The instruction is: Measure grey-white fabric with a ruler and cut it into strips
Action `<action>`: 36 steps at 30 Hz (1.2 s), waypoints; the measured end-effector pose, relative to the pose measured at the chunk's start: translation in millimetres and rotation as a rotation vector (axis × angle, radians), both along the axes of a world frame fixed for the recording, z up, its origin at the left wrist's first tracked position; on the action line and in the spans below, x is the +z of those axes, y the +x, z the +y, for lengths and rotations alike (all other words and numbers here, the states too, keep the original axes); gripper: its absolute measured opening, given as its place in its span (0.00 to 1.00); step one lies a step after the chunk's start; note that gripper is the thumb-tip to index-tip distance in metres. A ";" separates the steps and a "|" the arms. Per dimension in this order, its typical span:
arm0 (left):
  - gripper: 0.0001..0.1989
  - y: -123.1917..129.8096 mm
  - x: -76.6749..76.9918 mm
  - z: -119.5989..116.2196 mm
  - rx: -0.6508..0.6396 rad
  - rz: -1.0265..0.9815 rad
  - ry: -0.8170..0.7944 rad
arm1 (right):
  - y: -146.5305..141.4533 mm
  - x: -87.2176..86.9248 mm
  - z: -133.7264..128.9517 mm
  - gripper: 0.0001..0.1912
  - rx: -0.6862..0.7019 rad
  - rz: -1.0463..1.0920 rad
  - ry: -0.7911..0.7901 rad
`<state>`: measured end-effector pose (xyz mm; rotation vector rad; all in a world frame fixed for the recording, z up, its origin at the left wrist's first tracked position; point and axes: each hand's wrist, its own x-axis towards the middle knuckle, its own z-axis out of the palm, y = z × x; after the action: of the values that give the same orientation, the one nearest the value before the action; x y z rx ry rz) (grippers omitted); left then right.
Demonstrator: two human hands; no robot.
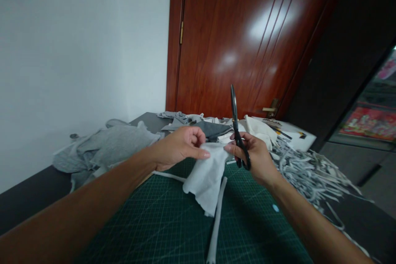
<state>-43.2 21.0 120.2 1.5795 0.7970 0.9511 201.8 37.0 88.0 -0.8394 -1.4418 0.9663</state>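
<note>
Hands (218,148) on pale cloth (209,175) | scissors (234,119) upright | strips (306,171) beside mat (154,218)

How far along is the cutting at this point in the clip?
Looks done: a big tangle of narrow strips lies on the right.
In hand: both the left hand and right hand hold a pale cloth piece; the right also holds black scissors, blades off the cloth.
Probably left: that piece and the wide grey fabric heaped on the left. The total share can't be told.
</note>
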 end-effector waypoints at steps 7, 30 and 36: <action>0.17 -4.2 -15.8 -9.9 -0.118 0.126 -0.088 | 2.3 9.4 -1.2 0.29 -0.040 0.041 0.038; 0.05 -92.0 112.5 1.9 0.873 0.005 0.311 | 54.6 -76.3 13.9 0.21 -0.049 -0.527 -0.154; 0.08 -118.8 141.8 15.4 0.965 0.061 0.363 | 85.4 -97.8 24.5 0.25 -0.142 -0.802 -0.166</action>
<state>-162.0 36.5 262.0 1.5085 1.5553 1.8135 287.2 61.5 -9.8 -1.5428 -1.9450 0.6636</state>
